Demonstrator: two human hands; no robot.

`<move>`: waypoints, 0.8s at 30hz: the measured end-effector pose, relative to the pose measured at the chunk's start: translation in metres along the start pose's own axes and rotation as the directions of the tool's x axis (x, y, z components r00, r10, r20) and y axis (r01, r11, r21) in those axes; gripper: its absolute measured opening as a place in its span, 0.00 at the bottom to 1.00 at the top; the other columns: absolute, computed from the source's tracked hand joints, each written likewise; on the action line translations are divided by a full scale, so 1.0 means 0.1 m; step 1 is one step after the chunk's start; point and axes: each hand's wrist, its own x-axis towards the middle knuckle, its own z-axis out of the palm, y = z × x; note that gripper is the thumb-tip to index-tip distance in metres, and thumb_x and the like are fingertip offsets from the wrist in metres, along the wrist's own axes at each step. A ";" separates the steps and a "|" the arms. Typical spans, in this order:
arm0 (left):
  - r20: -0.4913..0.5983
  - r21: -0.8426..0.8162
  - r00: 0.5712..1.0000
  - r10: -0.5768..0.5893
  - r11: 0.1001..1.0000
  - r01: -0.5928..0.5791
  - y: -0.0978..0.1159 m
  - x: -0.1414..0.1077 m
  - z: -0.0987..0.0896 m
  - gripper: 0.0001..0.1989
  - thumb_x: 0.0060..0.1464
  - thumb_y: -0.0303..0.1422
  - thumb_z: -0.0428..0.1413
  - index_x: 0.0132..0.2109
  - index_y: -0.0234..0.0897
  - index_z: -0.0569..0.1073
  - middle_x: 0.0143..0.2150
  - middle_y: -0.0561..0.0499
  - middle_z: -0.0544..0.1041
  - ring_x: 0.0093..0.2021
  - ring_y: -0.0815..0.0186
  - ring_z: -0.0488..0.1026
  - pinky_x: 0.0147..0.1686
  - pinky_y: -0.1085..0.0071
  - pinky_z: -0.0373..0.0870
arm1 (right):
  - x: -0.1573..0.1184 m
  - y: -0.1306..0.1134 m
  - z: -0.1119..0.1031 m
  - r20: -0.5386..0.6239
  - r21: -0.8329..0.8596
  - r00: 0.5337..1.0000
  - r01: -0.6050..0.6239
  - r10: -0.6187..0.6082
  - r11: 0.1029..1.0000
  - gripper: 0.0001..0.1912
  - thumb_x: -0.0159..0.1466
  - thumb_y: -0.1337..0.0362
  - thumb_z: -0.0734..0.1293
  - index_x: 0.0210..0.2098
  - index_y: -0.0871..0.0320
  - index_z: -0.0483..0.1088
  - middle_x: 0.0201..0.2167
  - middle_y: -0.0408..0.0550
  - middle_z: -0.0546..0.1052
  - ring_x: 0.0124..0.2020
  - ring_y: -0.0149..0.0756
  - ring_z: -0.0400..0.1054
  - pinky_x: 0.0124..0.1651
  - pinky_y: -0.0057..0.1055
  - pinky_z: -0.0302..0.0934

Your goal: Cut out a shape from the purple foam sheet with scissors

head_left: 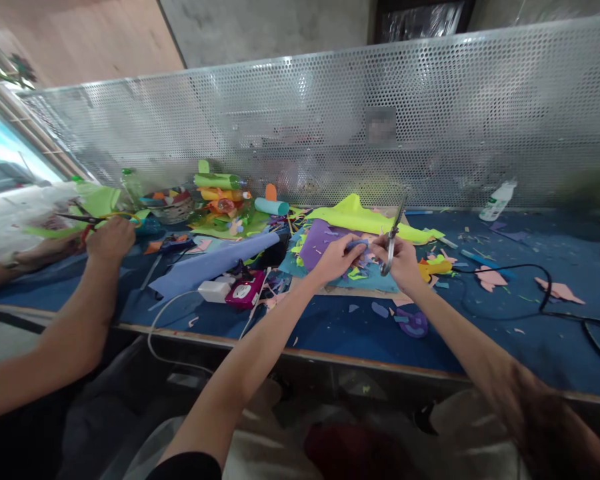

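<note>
Our left hand (pixel 336 259) pinches small blue felt piece (pixel 356 247) above teal sheet (pixel 380 280) on surface (pixel 480 333). Our right hand (pixel 404 261) closed round scissors (pixel 393 241), blades up, touching piece. Yellow-green felt (pixel 365 217) just behind. Co-worker's hand (pixel 111 239) at far left, near other scissors (pixel 87 220).

We are looking down and forward from a camera on the person's head, sitting close to the blue table (pixel 505 333), facing the holey metal wall (pixel 480 113).
</note>
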 end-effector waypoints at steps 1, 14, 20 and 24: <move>-0.020 -0.022 1.000 -0.001 1.000 0.001 -0.01 0.00 0.00 0.20 0.64 0.51 0.54 0.44 0.37 0.70 0.29 0.53 0.75 0.27 0.69 0.72 0.28 0.73 0.69 | 0.01 -0.01 -0.02 0.026 -0.008 1.000 -0.014 0.014 1.000 0.19 0.57 0.46 0.71 0.32 0.56 0.68 0.24 0.40 0.69 0.24 0.32 0.64 0.30 0.31 0.61; -0.182 -0.424 0.973 -0.140 0.904 0.050 -0.04 0.05 -0.04 0.21 0.56 0.50 0.62 0.37 0.35 0.70 0.30 0.55 0.71 0.23 0.74 0.68 0.22 0.75 0.73 | -0.06 -0.06 -0.12 0.498 -0.225 0.866 0.080 0.044 0.971 0.24 0.60 0.40 0.66 0.32 0.57 0.65 0.27 0.39 0.62 0.28 0.32 0.56 0.32 0.31 0.54; -0.122 -0.399 0.988 -0.095 0.916 0.039 -0.02 0.02 -0.04 0.20 0.57 0.49 0.62 0.36 0.35 0.70 0.29 0.55 0.72 0.21 0.74 0.68 0.22 0.74 0.73 | -0.05 -0.03 -0.12 0.507 -0.226 0.861 0.099 0.030 0.969 0.26 0.61 0.39 0.65 0.29 0.57 0.64 0.25 0.39 0.61 0.28 0.31 0.53 0.31 0.30 0.51; -0.116 -0.363 0.991 -0.065 0.931 0.019 0.00 0.00 -0.06 0.20 0.58 0.49 0.62 0.35 0.36 0.69 0.25 0.57 0.69 0.21 0.74 0.66 0.19 0.76 0.68 | -0.05 0.04 -0.14 0.499 -0.212 0.867 0.113 0.008 0.971 0.26 0.61 0.38 0.65 0.29 0.57 0.65 0.25 0.39 0.62 0.27 0.31 0.54 0.30 0.30 0.51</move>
